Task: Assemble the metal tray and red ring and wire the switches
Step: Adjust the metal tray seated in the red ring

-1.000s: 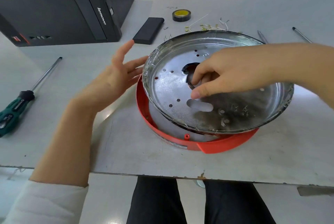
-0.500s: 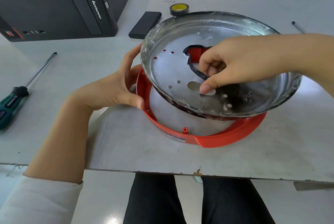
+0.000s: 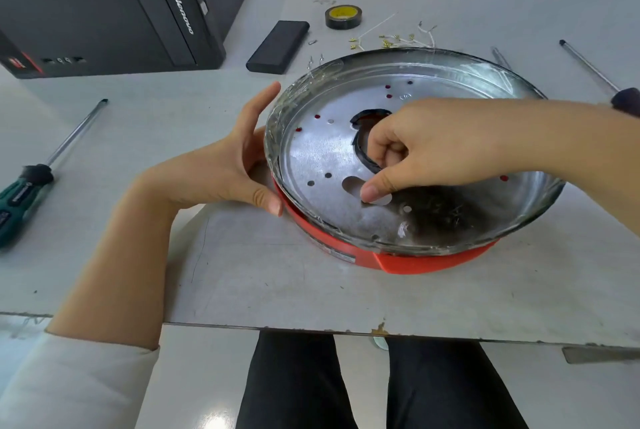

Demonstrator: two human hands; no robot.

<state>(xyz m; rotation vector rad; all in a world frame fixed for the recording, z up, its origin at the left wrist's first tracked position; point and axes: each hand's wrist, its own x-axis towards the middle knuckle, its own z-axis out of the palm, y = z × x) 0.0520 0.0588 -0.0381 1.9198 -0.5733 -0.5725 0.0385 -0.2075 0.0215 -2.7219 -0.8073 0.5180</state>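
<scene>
Now hands [image 3: 426, 148] on metal tray [image 3: 322, 158]

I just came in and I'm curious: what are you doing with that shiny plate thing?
A person is fitting a metal tray onto a red ring on the table. The right hand grips the tray through its middle hole, and the left hand steadies the rim. The tray sits over the ring, slightly off to one side.

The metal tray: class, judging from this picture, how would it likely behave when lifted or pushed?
The metal tray looks like thin pressed sheet, so probably stiff and light for its width. The right hand grips it through the centre hole, hinting one hand manages it. Its shiny surface and thin rim may be slippery or sharp; the left hand steadies it over the red ring.
</scene>
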